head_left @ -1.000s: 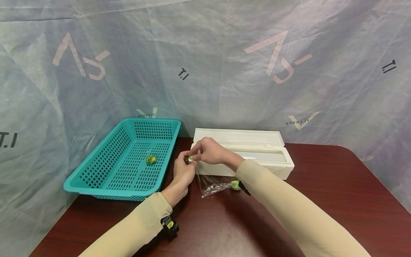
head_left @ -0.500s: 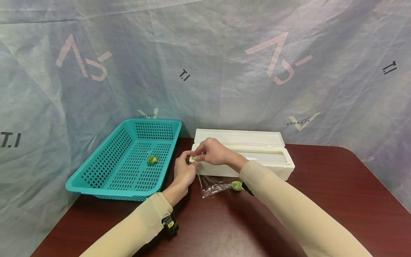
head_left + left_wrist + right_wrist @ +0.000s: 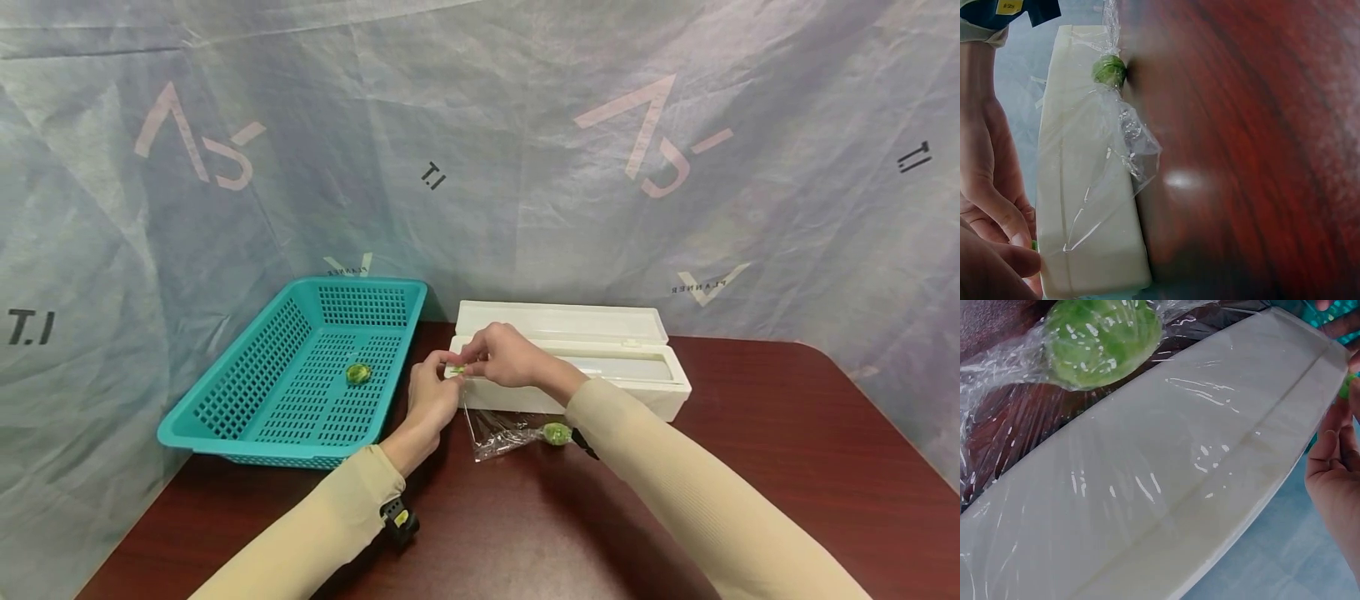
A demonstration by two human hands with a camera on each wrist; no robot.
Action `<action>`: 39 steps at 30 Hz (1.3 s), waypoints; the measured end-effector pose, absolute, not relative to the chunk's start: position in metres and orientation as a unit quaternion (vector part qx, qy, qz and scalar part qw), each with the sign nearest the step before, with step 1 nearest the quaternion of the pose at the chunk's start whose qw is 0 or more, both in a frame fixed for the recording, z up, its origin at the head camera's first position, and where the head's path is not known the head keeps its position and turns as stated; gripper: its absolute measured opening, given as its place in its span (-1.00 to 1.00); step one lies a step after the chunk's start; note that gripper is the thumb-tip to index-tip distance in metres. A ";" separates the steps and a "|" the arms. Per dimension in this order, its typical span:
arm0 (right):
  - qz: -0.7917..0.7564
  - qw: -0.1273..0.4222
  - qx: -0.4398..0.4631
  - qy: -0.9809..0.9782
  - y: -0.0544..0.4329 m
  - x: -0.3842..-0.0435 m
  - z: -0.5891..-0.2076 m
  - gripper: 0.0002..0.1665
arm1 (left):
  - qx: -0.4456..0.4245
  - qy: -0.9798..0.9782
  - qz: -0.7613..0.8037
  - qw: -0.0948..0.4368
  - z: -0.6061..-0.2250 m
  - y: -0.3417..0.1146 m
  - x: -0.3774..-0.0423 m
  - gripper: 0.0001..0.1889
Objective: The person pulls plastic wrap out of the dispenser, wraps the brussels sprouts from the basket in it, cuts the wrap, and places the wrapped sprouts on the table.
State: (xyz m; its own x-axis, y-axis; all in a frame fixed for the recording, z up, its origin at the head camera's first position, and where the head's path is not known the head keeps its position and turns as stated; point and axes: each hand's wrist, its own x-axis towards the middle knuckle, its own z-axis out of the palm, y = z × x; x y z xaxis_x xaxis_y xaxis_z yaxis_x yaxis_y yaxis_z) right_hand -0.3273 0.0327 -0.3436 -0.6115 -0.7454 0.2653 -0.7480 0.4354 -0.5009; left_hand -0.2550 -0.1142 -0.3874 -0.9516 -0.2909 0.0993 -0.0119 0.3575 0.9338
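Observation:
A long white cling film box [image 3: 592,396] lies on the table with its lid raised. At its left end, my right hand [image 3: 512,357] pinches a small green slider [image 3: 459,369] between thumb and fingers. Thumb and forefinger of my left hand [image 3: 430,400] grip that same end, partly hiding the slider. Clear cling film [image 3: 1138,137] hangs over the front of the box. Wrapped inside it, a Brussels sprout [image 3: 1104,340] lies by the front wall, below my right wrist, with film twisted on both sides.
To the left stands a turquoise plastic basket [image 3: 247,447] holding one Brussels sprout [image 3: 358,374]. A printed grey sheet [image 3: 487,167] hangs behind the dark red wooden table [image 3: 480,533].
My right hand and the green slider have shifted slightly right at the box's left end. The whole head view has drifted a little; the wrapped sprout keeps its place.

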 end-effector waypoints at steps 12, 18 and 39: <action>0.284 -0.003 0.435 -0.854 0.055 -0.326 -0.344 -0.86 | 0.104 -0.821 -0.550 0.110 -0.387 -0.114 -0.255 -0.75; 0.286 0.009 0.435 -0.854 0.079 -0.323 -0.343 -0.87 | 0.104 -0.816 -0.558 0.111 -0.387 -0.113 -0.256 -0.74; 0.300 -0.006 0.416 -0.858 0.161 -0.321 -0.347 -0.87 | 0.096 -0.807 -0.573 0.104 -0.388 -0.112 -0.255 -0.67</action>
State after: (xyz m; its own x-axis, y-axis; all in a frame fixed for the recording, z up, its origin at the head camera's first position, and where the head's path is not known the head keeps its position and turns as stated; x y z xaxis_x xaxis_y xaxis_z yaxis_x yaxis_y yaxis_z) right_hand -0.3209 0.1614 -0.3472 -0.6542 -0.7171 0.2404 -0.7105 0.4736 -0.5204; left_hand -0.2554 -0.1120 -0.3879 -0.9602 -0.2734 0.0574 -0.0360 0.3251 0.9450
